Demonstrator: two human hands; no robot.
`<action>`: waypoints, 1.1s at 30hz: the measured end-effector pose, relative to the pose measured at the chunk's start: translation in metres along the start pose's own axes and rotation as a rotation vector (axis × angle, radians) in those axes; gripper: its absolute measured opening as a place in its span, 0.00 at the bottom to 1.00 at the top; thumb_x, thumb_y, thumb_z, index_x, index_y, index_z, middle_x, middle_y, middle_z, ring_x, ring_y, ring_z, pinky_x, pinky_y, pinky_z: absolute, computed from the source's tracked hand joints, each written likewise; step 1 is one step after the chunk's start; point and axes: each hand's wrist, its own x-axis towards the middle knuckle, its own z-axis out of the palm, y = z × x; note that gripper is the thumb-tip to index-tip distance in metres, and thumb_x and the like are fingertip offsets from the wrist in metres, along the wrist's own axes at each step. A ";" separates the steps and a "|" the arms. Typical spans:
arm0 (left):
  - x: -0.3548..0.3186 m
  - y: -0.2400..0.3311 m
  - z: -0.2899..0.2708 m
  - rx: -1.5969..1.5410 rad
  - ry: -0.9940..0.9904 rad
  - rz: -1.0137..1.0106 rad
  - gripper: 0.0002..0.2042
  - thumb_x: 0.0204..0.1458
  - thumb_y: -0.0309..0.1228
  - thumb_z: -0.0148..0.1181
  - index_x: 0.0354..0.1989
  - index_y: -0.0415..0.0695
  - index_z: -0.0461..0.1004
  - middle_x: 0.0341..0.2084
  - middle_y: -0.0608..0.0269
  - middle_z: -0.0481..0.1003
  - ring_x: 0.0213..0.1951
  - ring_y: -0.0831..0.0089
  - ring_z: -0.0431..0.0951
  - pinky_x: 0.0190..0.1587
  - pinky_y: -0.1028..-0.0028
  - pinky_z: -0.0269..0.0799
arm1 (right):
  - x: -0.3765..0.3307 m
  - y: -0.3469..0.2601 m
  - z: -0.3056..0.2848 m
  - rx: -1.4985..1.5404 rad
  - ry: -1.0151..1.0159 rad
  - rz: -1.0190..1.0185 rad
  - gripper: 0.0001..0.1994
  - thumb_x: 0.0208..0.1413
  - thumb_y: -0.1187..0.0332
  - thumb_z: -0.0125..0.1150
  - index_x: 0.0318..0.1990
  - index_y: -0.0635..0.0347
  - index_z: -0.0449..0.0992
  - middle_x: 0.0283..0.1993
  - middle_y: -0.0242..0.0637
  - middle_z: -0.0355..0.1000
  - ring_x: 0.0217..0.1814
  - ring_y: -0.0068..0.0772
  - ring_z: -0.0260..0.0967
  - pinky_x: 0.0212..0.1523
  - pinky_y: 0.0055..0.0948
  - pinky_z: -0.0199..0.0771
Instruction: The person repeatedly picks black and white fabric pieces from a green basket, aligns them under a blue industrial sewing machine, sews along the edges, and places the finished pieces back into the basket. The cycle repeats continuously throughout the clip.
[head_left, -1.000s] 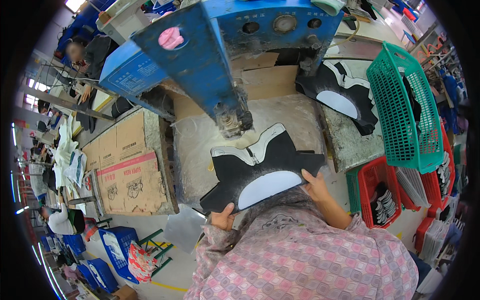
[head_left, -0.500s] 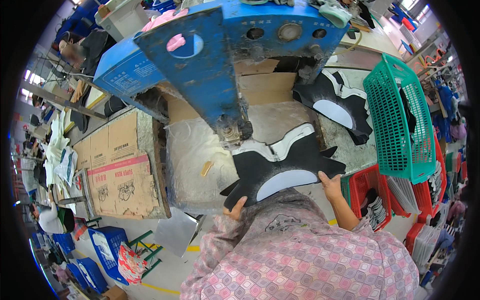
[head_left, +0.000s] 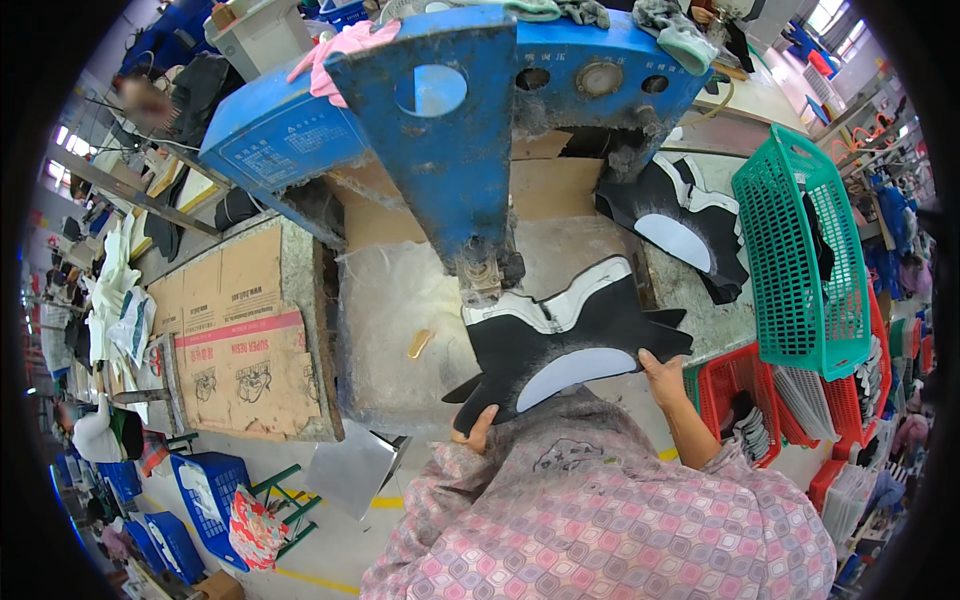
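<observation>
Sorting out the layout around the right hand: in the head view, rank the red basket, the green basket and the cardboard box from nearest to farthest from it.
From the right hand, which holds the black shoe piece:
1. Red basket, just to its right, below the table edge.
2. Green basket, up and to the right, standing on edge.
3. Cardboard box, far across on the left side.

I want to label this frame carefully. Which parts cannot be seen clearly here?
- Head view: left hand is mostly hidden under the black shoe upper; its grip is unclear.
- Right hand: fingers run behind the upper's edge.
- The blue machine covers its own tool tip.
- Contents of the red basket are too small to identify.
</observation>
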 end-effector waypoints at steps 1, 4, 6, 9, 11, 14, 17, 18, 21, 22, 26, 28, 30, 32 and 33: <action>0.001 0.000 -0.005 0.030 0.029 0.001 0.18 0.47 0.32 0.53 0.45 0.36 0.66 0.37 0.59 0.70 0.40 0.73 0.69 0.40 0.76 0.65 | 0.003 0.001 0.004 0.000 -0.078 -0.025 0.15 0.43 0.74 0.58 0.40 0.66 0.67 0.38 0.33 0.67 0.36 0.22 0.65 0.38 0.22 0.66; 0.001 0.004 -0.019 0.136 0.101 0.008 0.17 0.46 0.30 0.54 0.44 0.35 0.66 0.38 0.59 0.70 0.39 0.72 0.69 0.40 0.76 0.64 | 0.012 0.008 0.021 0.000 -0.104 0.045 0.12 0.44 0.74 0.59 0.38 0.65 0.68 0.35 0.31 0.68 0.34 0.20 0.65 0.35 0.21 0.66; -0.004 0.010 -0.024 0.152 0.104 0.125 0.17 0.46 0.29 0.53 0.44 0.35 0.66 0.38 0.58 0.70 0.39 0.71 0.69 0.41 0.76 0.64 | 0.016 0.010 0.031 -0.049 -0.151 0.084 0.12 0.44 0.74 0.59 0.38 0.64 0.68 0.35 0.31 0.68 0.34 0.20 0.65 0.35 0.21 0.66; -0.013 0.023 -0.024 0.147 0.160 0.174 0.16 0.45 0.27 0.53 0.43 0.35 0.66 0.38 0.57 0.71 0.40 0.70 0.69 0.43 0.75 0.63 | 0.020 0.012 0.043 -0.034 -0.137 0.077 0.13 0.43 0.73 0.59 0.39 0.64 0.67 0.34 0.30 0.67 0.34 0.20 0.65 0.33 0.21 0.66; -0.018 0.034 -0.021 0.111 0.180 0.184 0.16 0.45 0.27 0.54 0.43 0.34 0.66 0.38 0.57 0.70 0.41 0.70 0.69 0.44 0.75 0.62 | 0.023 0.014 0.048 0.082 -0.135 0.100 0.13 0.43 0.73 0.59 0.39 0.64 0.67 0.34 0.30 0.68 0.33 0.20 0.65 0.32 0.21 0.67; -0.017 0.048 -0.024 0.024 0.172 0.199 0.17 0.43 0.27 0.55 0.43 0.33 0.66 0.41 0.56 0.69 0.43 0.70 0.67 0.47 0.74 0.59 | 0.027 0.016 0.057 0.077 -0.158 0.208 0.15 0.43 0.73 0.59 0.40 0.63 0.65 0.36 0.33 0.68 0.34 0.23 0.67 0.31 0.23 0.69; -0.012 0.055 -0.037 -0.124 0.119 0.154 0.17 0.45 0.27 0.52 0.44 0.33 0.66 0.41 0.56 0.69 0.43 0.69 0.67 0.48 0.73 0.60 | 0.025 0.015 0.064 0.122 -0.215 0.330 0.14 0.43 0.72 0.59 0.39 0.63 0.66 0.35 0.32 0.68 0.33 0.24 0.67 0.27 0.23 0.69; -0.010 0.056 -0.044 -0.134 0.154 0.013 0.17 0.46 0.27 0.51 0.45 0.34 0.65 0.41 0.57 0.68 0.44 0.69 0.67 0.49 0.72 0.59 | 0.022 0.014 0.067 0.114 -0.193 0.364 0.13 0.43 0.72 0.59 0.38 0.62 0.67 0.33 0.32 0.68 0.32 0.23 0.67 0.24 0.22 0.69; -0.009 0.056 -0.062 -0.424 0.144 0.089 0.16 0.48 0.24 0.47 0.47 0.34 0.62 0.42 0.54 0.67 0.45 0.64 0.68 0.49 0.67 0.63 | 0.005 0.005 0.074 0.189 -0.249 0.268 0.13 0.43 0.72 0.59 0.38 0.63 0.68 0.33 0.32 0.68 0.31 0.23 0.67 0.25 0.21 0.69; -0.010 0.056 -0.068 -0.307 0.192 0.126 0.15 0.47 0.24 0.49 0.45 0.33 0.65 0.42 0.57 0.68 0.44 0.70 0.67 0.49 0.74 0.60 | -0.003 0.001 0.075 0.161 -0.268 0.251 0.13 0.43 0.72 0.59 0.39 0.64 0.68 0.35 0.32 0.68 0.34 0.23 0.66 0.32 0.22 0.69; -0.018 0.060 -0.080 -0.599 0.222 0.151 0.17 0.45 0.19 0.48 0.46 0.33 0.62 0.41 0.50 0.67 0.43 0.61 0.68 0.47 0.65 0.65 | -0.031 -0.012 0.085 0.157 -0.322 0.139 0.15 0.44 0.71 0.59 0.41 0.65 0.68 0.38 0.31 0.67 0.38 0.22 0.62 0.42 0.23 0.62; -0.024 0.062 -0.084 -0.567 0.309 0.154 0.17 0.45 0.19 0.48 0.46 0.33 0.61 0.41 0.49 0.67 0.43 0.60 0.69 0.47 0.65 0.65 | -0.041 -0.016 0.091 0.068 -0.315 0.178 0.14 0.44 0.71 0.59 0.40 0.65 0.68 0.38 0.31 0.67 0.38 0.22 0.63 0.41 0.23 0.62; -0.029 0.064 -0.087 -0.605 0.292 0.185 0.17 0.44 0.18 0.48 0.45 0.32 0.62 0.41 0.48 0.67 0.42 0.58 0.69 0.46 0.64 0.65 | -0.047 -0.020 0.098 0.083 -0.347 0.127 0.13 0.45 0.71 0.58 0.39 0.65 0.69 0.37 0.30 0.67 0.38 0.21 0.62 0.41 0.22 0.62; -0.036 0.064 -0.091 -0.540 0.377 0.139 0.15 0.45 0.20 0.47 0.44 0.31 0.62 0.39 0.48 0.68 0.41 0.59 0.70 0.44 0.65 0.66 | -0.049 -0.021 0.103 0.007 -0.391 0.120 0.12 0.45 0.71 0.57 0.39 0.65 0.69 0.37 0.29 0.67 0.37 0.20 0.62 0.41 0.22 0.62; -0.039 0.063 -0.093 -0.541 0.415 0.119 0.15 0.45 0.21 0.47 0.43 0.30 0.63 0.39 0.48 0.68 0.40 0.60 0.71 0.43 0.65 0.67 | -0.050 -0.020 0.105 -0.013 -0.441 0.091 0.12 0.45 0.71 0.57 0.38 0.65 0.69 0.36 0.28 0.67 0.37 0.20 0.61 0.41 0.22 0.62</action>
